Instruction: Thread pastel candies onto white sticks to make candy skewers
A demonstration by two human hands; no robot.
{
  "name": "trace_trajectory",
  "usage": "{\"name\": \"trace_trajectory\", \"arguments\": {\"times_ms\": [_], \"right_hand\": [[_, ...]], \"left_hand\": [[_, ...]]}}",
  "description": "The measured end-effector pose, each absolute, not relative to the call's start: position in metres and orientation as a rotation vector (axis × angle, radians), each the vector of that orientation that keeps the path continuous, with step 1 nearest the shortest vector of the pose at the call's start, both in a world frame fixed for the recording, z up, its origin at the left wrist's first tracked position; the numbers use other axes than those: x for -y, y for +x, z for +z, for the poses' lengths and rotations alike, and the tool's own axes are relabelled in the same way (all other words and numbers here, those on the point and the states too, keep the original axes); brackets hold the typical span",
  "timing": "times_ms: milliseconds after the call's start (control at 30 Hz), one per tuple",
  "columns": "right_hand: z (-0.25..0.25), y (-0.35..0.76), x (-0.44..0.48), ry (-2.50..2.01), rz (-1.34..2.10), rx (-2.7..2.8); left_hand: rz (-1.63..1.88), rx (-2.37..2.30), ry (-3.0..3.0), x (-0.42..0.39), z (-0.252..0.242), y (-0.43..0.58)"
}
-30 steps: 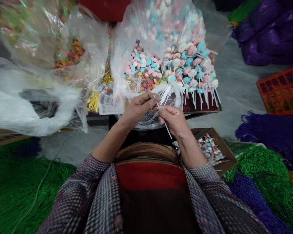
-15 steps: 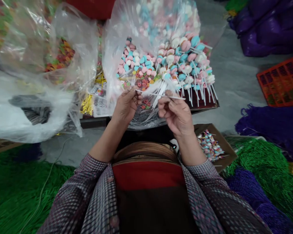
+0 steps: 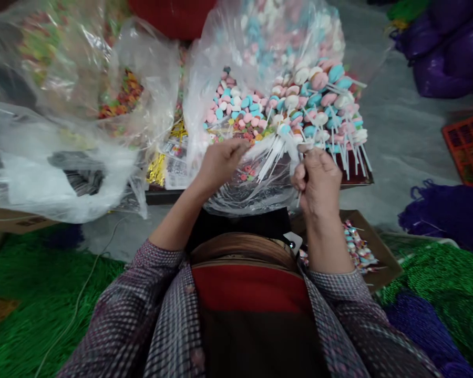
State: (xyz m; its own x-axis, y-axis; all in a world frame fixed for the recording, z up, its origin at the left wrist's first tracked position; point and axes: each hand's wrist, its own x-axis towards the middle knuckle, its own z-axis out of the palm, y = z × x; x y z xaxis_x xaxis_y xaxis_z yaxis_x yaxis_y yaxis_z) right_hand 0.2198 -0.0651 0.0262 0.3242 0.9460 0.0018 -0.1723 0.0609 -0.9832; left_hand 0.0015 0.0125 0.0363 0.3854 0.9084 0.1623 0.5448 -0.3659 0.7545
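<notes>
My left hand reaches into a clear plastic bag of loose pink, blue and white candies, its fingertips pinched among small coloured ring candies. My right hand is closed around a thin white stick, whose end pokes out below the fist. It sits just below a heap of finished candy sticks lying on a dark tray. Loose white sticks lie between both hands.
Crumpled clear bags with orange and green candies fill the left. A cardboard box of wrapped sweets sits by my right elbow. Green strands, purple strands and an orange crate lie on the grey floor.
The hands, which held one stick together, have parted. My left hand went forward into the candy bag; my right hand moved right, the stick now upright in its fist.
</notes>
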Motion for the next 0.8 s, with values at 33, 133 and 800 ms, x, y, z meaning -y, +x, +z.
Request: {"name": "trace_trajectory", "arguments": {"times_ms": [33, 133, 800], "right_hand": [[0.024, 0.216, 0.064, -1.204, 1.058, 0.842], [0.013, 0.207, 0.060, -1.235, 1.104, 0.806], [-0.010, 0.208, 0.065, -1.279, 1.086, 0.895]], "left_hand": [[0.736, -1.380, 2.176, -0.028, 0.035, -0.004], [0.253, -1.773, 2.401, -0.065, 0.033, -0.017], [0.293, -1.740, 2.283, -0.100, 0.074, -0.006]]}}
